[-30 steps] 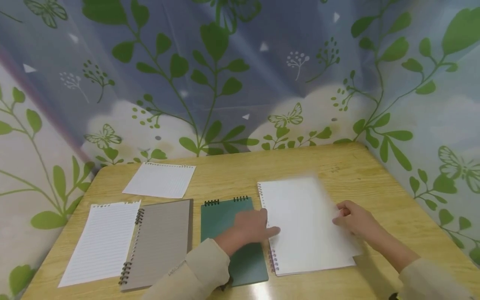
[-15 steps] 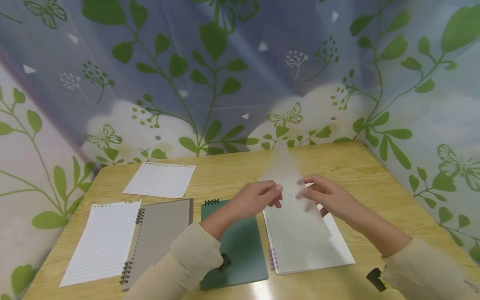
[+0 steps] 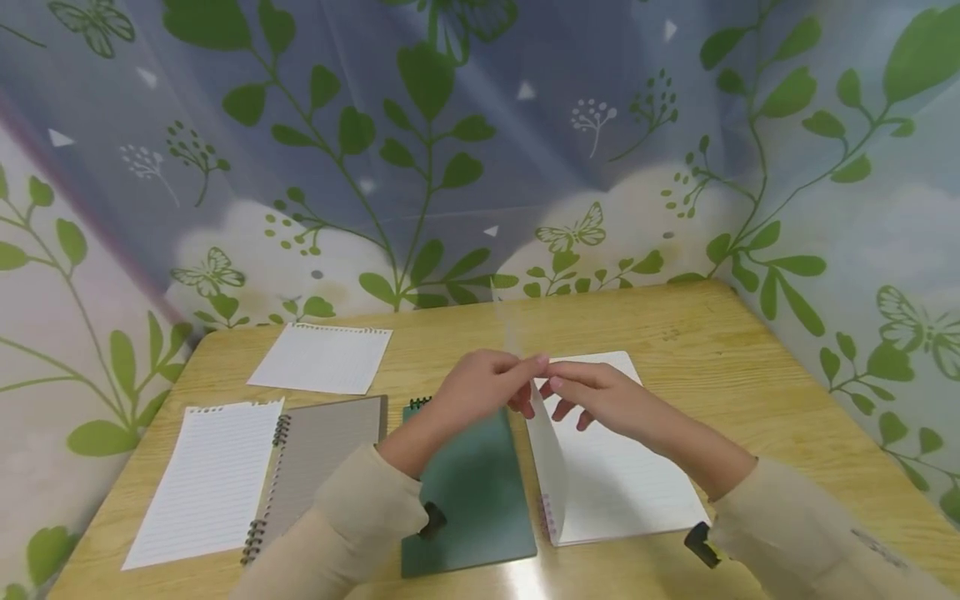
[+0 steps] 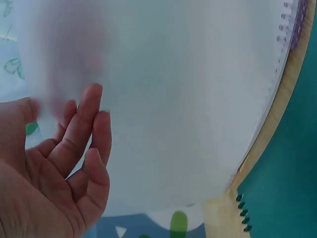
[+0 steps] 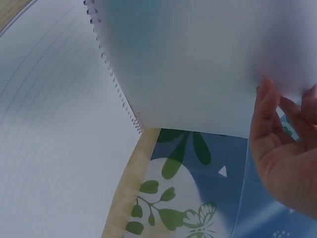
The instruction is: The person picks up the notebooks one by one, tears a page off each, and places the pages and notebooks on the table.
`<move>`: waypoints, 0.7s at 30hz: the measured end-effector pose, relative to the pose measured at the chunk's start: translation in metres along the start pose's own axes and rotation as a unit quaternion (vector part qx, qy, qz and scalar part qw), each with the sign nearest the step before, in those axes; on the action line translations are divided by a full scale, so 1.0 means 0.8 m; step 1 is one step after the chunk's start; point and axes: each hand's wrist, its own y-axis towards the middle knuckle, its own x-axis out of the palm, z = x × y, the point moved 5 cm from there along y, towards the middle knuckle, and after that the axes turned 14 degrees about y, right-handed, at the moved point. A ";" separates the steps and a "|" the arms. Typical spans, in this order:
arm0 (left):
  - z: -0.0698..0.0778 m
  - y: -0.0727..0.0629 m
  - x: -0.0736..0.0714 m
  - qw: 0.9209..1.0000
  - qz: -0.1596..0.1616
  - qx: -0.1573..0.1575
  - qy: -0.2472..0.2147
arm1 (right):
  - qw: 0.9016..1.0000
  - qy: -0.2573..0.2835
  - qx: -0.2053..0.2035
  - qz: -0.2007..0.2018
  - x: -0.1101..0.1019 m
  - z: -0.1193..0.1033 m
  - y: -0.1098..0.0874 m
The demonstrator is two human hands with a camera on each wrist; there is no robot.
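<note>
A spiral notebook (image 3: pixel 630 492) with lined pages and a purplish coil lies at the centre right of the table. Its frosted translucent cover (image 4: pixel 178 119) stands raised, nearly edge-on in the head view. My left hand (image 3: pixel 483 385) pinches the cover's free edge, with the thumb on one side and the fingers on the other. Close against it, my right hand (image 3: pixel 603 398) holds the same edge from the right. Through the cover, each wrist view shows the opposite hand as a blur. Beneath my left forearm lies a green spiral notebook (image 3: pixel 476 508), partly hidden.
A grey-brown spiral notebook (image 3: pixel 333 462) lies further left, partly under the left sleeve. Two torn-out sheets rest beside it: a lined sheet (image 3: pixel 202 483) and a smaller sheet (image 3: pixel 322 358) behind. A leaf-patterned curtain (image 3: pixel 420 167) borders the wooden table (image 3: pixel 712 367).
The frosted cover has swung up from the notebook toward the left, baring a lined page. My left hand has come off the coil side and met my right hand at the cover's edge.
</note>
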 end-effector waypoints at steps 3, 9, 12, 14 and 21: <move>-0.008 -0.007 -0.010 1.000 0.006 -0.020 0.009 | 0.999 -0.030 -0.008 -0.020 0.003 0.004 0.004; -0.023 -0.024 -0.030 0.996 0.039 -0.036 0.069 | 0.981 -0.186 0.012 0.050 -0.031 0.030 0.012; -0.037 -0.036 -0.038 0.992 0.053 -0.060 0.093 | 0.938 -0.325 0.049 0.112 -0.060 0.052 0.013; -0.048 -0.045 -0.042 0.989 0.063 -0.080 0.107 | 0.905 -0.397 0.075 0.135 -0.078 0.072 0.013; -0.098 -0.069 -0.046 0.981 0.070 -0.127 0.128 | 0.904 -0.400 0.106 0.112 -0.123 0.148 0.017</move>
